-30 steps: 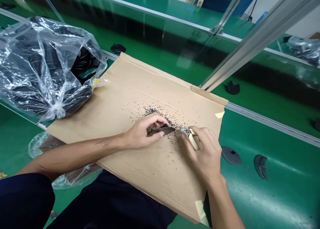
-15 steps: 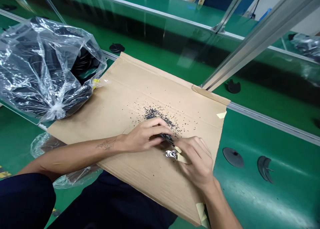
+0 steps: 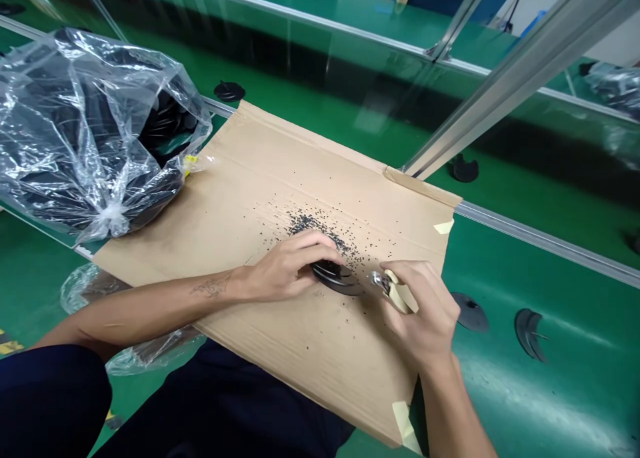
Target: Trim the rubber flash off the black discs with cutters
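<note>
My left hand point(image 3: 293, 266) grips a black plastic disc point(image 3: 339, 279) by its edge, just above a cardboard sheet point(image 3: 300, 371). My right hand point(image 3: 420, 308) holds small metal-jawed nippers point(image 3: 387, 286) with cream handles. Their jaws point left and sit close to the disc's right edge, with no contact that I can make out. Fine black flecks point(image 3: 310, 225) lie scattered on the cardboard around and above both hands. My fingers hide part of the disc.
A clear plastic bag point(image 3: 85, 125) of black discs lies at the sheet's left. Several similar discs point(image 3: 470, 313) rest on the green workbench point(image 3: 555, 291) to the right. An aluminium rail point(image 3: 545, 241) runs along the bench, and an aluminium upright point(image 3: 505, 85) rises at the upper right.
The disc has turned in my left hand, showing more of its face. My right hand has carried the nippers up and to the right, to the disc's right edge.
</note>
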`<state>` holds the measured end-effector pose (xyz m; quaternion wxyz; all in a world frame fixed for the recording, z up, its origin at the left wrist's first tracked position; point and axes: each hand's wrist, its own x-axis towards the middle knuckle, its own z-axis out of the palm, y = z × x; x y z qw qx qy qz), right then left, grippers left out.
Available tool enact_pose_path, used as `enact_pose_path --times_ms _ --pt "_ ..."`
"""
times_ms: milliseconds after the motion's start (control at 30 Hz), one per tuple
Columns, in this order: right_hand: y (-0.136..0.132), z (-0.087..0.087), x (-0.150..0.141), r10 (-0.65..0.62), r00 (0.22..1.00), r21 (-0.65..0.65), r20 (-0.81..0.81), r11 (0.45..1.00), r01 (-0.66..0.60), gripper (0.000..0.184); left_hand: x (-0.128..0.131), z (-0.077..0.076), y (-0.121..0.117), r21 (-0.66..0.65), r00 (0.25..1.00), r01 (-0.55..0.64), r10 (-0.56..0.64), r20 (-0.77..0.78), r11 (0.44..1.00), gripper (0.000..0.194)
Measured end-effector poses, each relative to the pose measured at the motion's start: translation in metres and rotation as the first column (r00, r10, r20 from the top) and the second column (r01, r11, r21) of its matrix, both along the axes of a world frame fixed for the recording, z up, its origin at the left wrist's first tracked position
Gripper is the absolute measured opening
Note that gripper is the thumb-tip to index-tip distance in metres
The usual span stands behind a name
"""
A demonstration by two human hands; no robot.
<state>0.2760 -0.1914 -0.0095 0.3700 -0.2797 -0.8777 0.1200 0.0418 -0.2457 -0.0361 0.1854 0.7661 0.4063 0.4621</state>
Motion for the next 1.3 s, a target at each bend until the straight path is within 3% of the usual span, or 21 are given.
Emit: enact_pose_path --times_ms 100,233,933,1300 --pt "0.0046 -0.0024 0.0020 -0.001 0.987 0.033 0.161 0.999 -0.005 0.014 0.0009 -0.0002 -0.0005 0.013 0.999 0.019 -0.020 0.027 1.000 0.029" --pt "0.0051 -0.0039 0.0010 -0.006 0.972 0.082 0.235 0.997 -0.013 0.011 0.0006 -0.0004 -0.0005 0.026 0.999 0.036 -0.037 0.029 0.999 0.027" --pt "0.0011 -0.0033 0.0005 -0.064 0.950 0.189 0.305 0.982 0.006 0.013 -0.0008 -0.0026 -0.0028 0.023 0.996 0.084 -0.085 0.028 0.996 0.027" --pt "-0.0036 0.0033 -0.0023 -0.092 0.937 0.254 0.337 0.967 0.004 0.014 0.0003 -0.0039 -0.0043 0.131 0.999 0.034 -0.037 0.015 0.991 0.024"
